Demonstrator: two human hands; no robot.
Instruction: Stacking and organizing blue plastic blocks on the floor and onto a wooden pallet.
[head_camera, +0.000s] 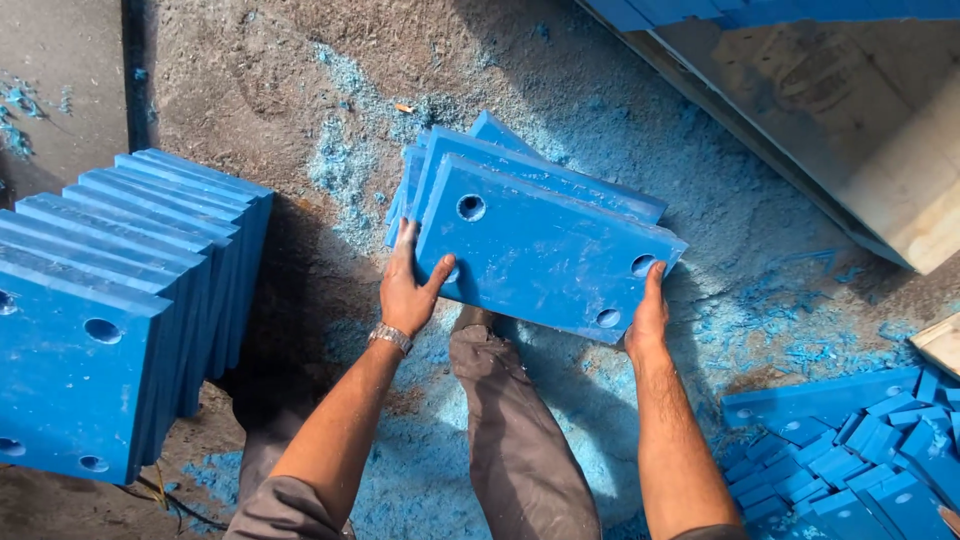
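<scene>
Both hands clamp the front blue plate (545, 250) by its short ends, left hand (410, 285) and right hand (648, 315) pressing inward, so it tilts off the leaning plates (480, 150) behind the grip; another stack (120, 300) stands left, offcuts (850, 460) right.

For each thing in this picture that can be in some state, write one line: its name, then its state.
left hand: gripping the left end of the held plates
right hand: gripping their right end
held plates: several blue drilled plates, clamped together, tilted, lifted between both hands
row of plates: standing on edge, packed face to face
small blue pieces: loose in a jumbled heap
blue shavings: scattered over the ground
wristwatch: worn on the left wrist
</scene>
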